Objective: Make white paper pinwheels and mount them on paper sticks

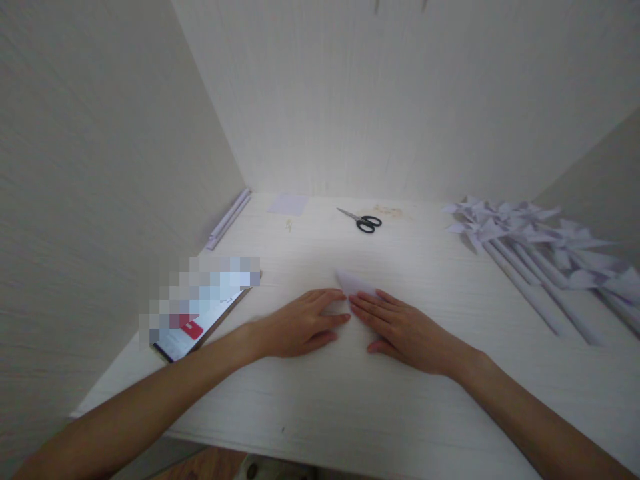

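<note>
Both bare forearms come in from the bottom corners and angle inward toward the middle. Left hand (300, 323) lies flat, palm down, fingers stretched out and pointing right, thumb tucked along the near side. Right hand (395, 327) also flat, palm down, fingers together pointing up and left, thumb spread toward the near side. Fingertips of the two hands nearly meet, just apart. Wrists low and straight, both resting on the surface. Neither hand is curled or gripping; both press down with open palms.

Folded paper (356, 285) sits mid-table under both hands; scissors (364, 221) behind it, pinwheels (525, 247) right, tablet (200, 310) left.
</note>
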The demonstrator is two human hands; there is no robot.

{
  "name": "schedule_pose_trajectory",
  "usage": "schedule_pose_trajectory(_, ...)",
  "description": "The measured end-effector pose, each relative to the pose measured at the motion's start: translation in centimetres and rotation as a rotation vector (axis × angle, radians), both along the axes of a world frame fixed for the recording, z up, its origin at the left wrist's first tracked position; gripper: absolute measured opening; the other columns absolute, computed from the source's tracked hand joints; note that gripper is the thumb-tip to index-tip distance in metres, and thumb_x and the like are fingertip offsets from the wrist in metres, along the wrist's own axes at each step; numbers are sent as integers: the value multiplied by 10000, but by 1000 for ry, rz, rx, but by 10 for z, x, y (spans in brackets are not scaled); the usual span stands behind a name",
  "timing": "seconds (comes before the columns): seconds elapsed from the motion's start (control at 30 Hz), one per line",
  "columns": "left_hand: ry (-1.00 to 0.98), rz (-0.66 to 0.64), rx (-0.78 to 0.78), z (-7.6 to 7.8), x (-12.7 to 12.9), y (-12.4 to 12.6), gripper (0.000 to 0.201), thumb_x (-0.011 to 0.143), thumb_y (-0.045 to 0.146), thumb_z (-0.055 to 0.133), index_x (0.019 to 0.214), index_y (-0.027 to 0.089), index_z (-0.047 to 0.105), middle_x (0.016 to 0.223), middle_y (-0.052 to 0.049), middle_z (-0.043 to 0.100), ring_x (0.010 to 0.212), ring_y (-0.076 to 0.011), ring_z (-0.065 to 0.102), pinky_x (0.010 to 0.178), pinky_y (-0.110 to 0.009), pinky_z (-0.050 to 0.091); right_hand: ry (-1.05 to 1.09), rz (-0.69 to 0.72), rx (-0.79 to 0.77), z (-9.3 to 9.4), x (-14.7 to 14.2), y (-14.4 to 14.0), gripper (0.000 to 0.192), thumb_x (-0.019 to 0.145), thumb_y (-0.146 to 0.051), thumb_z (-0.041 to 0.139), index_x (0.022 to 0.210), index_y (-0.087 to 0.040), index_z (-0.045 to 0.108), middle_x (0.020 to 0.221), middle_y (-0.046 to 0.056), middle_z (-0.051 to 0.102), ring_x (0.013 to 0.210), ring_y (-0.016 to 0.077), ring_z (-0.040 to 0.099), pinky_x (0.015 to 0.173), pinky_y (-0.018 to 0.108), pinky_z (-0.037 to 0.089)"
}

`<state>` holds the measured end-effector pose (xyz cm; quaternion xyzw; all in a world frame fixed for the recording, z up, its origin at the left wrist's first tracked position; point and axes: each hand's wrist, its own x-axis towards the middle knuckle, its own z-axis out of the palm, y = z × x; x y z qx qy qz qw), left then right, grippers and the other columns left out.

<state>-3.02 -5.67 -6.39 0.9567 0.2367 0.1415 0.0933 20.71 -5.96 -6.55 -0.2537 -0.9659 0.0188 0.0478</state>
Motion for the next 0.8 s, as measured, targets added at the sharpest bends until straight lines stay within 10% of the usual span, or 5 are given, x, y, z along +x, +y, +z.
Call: schedule_pose_trajectory(0.8, 39, -1, 11, 3, 1, 0, 349, 815, 272, 396, 1118, 133, 502, 1217, -191, 395, 1150, -242, 362, 935, -403, 344, -37, -7, 16, 1, 0, -1, 541, 837, -403, 364, 1274, -87, 317, 1329, 105, 325, 1220, 194, 299, 1017, 381, 267)
